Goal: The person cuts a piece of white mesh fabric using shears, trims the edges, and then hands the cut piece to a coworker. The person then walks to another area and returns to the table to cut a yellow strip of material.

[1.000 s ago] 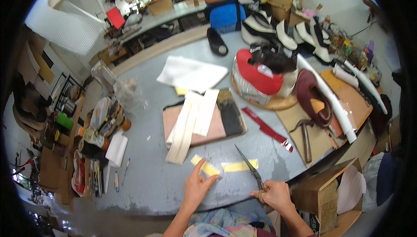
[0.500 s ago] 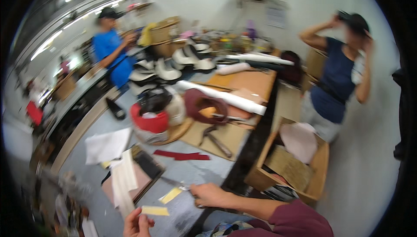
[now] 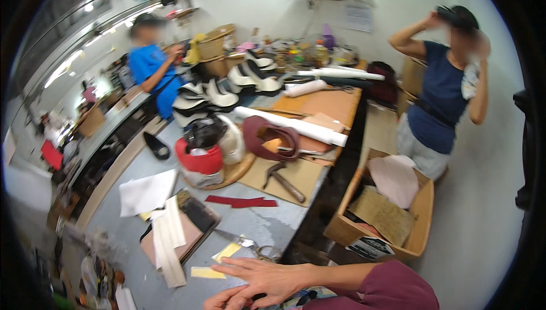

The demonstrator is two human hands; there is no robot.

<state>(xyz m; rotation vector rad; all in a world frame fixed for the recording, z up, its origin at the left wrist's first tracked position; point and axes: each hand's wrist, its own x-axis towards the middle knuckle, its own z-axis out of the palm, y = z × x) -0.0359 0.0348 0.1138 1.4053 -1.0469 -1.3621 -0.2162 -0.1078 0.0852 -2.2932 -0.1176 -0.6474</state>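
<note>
Scissors of grey metal [image 3: 250,246] lie on the grey desk [image 3: 267,225] just beyond the right hand [image 3: 267,279], its fingers spread flat, left hand [image 3: 224,300] curled below holding nothing; a careless sweep could knock them off the edge.

A single view is given, taken from a wide fisheye camera worn on the person's head. The scene is looked down on at a slant, turned toward the right and across the counter [image 3: 267,225], which runs from the lower left of the frame up to the centre. Straight edges are bent toward the rim, and the corners are blacked out. The right hand [image 3: 264,279] is seen close at the lower edge; the cardboard box [image 3: 421,219] and two standing people are seen farther off.
</note>
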